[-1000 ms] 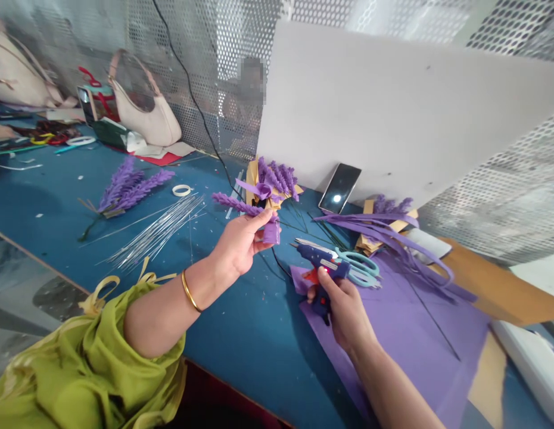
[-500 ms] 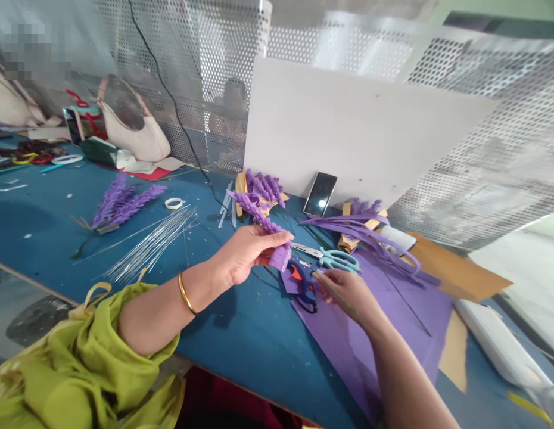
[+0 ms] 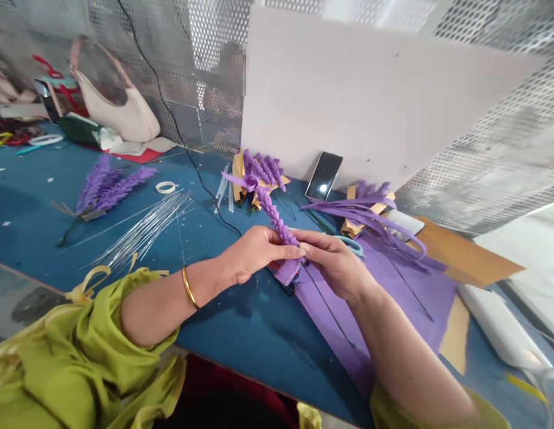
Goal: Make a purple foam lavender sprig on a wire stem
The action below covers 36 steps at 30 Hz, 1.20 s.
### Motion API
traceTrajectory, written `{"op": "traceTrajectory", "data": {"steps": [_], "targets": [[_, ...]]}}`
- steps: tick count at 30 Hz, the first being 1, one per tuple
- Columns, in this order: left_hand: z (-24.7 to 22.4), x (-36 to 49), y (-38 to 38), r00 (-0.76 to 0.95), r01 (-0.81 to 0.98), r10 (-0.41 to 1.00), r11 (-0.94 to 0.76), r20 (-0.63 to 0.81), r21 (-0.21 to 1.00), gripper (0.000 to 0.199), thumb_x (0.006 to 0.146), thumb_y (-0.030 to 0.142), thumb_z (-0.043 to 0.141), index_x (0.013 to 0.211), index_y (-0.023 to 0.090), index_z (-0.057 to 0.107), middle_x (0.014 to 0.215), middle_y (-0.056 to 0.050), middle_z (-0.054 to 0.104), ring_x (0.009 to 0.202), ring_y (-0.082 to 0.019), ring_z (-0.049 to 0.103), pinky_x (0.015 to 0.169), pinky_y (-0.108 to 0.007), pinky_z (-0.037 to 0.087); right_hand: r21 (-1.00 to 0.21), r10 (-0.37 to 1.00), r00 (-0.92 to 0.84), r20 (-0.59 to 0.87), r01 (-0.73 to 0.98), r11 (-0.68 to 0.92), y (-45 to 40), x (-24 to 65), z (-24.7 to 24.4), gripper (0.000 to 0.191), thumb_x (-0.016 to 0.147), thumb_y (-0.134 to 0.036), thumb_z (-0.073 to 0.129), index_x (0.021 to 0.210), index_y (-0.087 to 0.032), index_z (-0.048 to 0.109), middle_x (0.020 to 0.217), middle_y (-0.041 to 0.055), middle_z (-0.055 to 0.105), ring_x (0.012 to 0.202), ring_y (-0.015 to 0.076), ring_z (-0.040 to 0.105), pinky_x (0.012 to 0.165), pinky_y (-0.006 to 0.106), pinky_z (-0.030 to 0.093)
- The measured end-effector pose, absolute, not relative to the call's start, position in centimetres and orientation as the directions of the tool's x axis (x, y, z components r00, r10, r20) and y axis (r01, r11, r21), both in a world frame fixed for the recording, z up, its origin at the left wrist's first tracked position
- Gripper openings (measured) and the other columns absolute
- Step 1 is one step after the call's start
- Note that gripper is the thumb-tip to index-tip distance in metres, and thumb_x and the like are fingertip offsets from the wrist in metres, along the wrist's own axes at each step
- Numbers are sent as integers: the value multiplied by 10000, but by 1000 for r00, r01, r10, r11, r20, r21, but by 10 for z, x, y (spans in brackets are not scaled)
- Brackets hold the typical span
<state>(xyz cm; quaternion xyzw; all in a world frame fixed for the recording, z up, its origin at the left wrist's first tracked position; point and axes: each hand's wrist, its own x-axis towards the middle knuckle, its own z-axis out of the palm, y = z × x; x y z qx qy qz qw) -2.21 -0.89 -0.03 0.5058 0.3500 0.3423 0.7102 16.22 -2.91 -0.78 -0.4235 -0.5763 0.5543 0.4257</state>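
Note:
My left hand [image 3: 259, 253] is closed around a purple paper lavender sprig [image 3: 272, 211], its tip pointing up and away from me. My right hand [image 3: 337, 262] pinches the sprig's lower end, thumb close against the left thumb. Below the fingers hangs an uncurled purple strip end [image 3: 288, 273]. A thin dark green wire stem [image 3: 328, 307] slants down from under my right hand; where it joins the sprig is hidden. Behind the right fingers shows a teal scissors handle [image 3: 352, 245]. Under the hands, the blue glue gun is almost wholly covered.
Purple paper [image 3: 330, 322] lies on the blue table [image 3: 223, 333] at right, with purple strips [image 3: 370, 214] above it. Silvery wires [image 3: 145, 232], a tape roll [image 3: 165, 187] and finished lavender [image 3: 111, 187] are leftward. A phone [image 3: 324, 176] leans against the white board [image 3: 348, 101].
My right hand has moved up and left from beside the glue gun to meet my left hand at the sprig's base. The scissors and glue gun are now mostly covered. The view has shifted slightly.

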Motion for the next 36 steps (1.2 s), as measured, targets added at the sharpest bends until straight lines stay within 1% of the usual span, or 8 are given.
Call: {"op": "traceTrajectory", "data": {"steps": [6,9,15,19,22,28,32,36], "targets": [[-4,-22,-7,519,-105,832,289,-196,951,315,624,314,901,827,125,754,762,-41,719,713,-158,643,685,-295,482,-996,955,-297,12,-84,-14,-26,163,-15,319,796,-347,788,1107,-276,783,1079,35,758,978,207,658,901,347,494],[-2,-22,-7,491,-120,854,262,-172,958,330,629,293,898,860,128,731,778,-22,704,761,-160,654,730,-304,504,-994,964,-267,0,-102,-28,-25,163,-15,308,775,-334,806,1076,-273,787,987,23,752,866,178,639,815,321,489],[2,-21,-7,496,-135,854,254,-156,958,345,647,219,888,907,138,677,752,-3,711,716,-144,671,697,-282,505,-996,968,-243,-58,-56,-73,-24,165,-12,251,756,-372,814,950,-212,799,837,16,687,696,114,525,627,253,408],[3,-22,-6,515,-143,844,257,-151,956,388,633,163,893,939,148,655,825,-18,746,780,-157,703,772,-304,524,-982,946,-302,-118,-106,-156,-26,166,-11,244,758,-362,814,924,-185,791,769,14,646,670,104,517,587,236,389],[3,-22,-6,544,-137,822,284,-168,949,403,611,151,899,937,148,664,796,-13,744,764,-163,706,785,-316,523,-963,922,-371,-113,-189,-194,-26,166,-11,260,752,-317,820,973,-187,778,807,15,658,659,92,520,590,224,408],[7,-21,-8,604,-86,770,319,-205,944,415,648,226,888,1015,139,715,773,-47,757,733,-159,696,698,-266,473,-957,931,-355,-87,-229,-177,-27,168,-6,257,690,-252,866,903,-183,740,768,-12,651,605,70,527,571,203,424],[6,-22,-8,630,-82,743,351,-224,933,480,634,283,904,1056,140,725,838,-60,759,762,-158,685,691,-261,464,-958,916,-391,-96,-215,-192,-27,168,-4,299,694,-287,863,946,-169,752,722,-5,652,577,74,510,549,212,420],[4,-26,-5,676,-54,695,380,-246,923,449,732,498,812,984,133,747,906,-89,752,764,-162,679,730,-289,487,-961,909,-414,-49,-230,-156,-28,172,-2,262,698,-336,859,881,-177,759,664,-17,615,547,75,463,526,227,409]]}}
